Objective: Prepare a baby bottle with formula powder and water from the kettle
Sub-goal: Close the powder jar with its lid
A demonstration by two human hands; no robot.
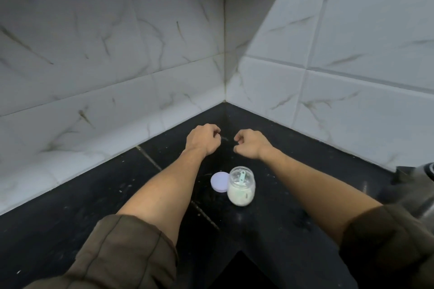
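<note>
The formula powder jar (241,189) stands open on the black table (70,218) with a green scoop (242,176) inside and its lilac lid (219,182) just beside it. No bottle is visible, so scooping and pouring seem still ahead. Beyond the jar, the left hand (203,138) and right hand (250,143) hover with fingers curled in, holding nothing. A blurred metal vessel (420,185), perhaps the kettle, sits at the right edge.

Right edge, a grey metal object (416,185), blurred and cut off; the spoon (242,176) dips out of sight inside the jar (242,196).
</note>
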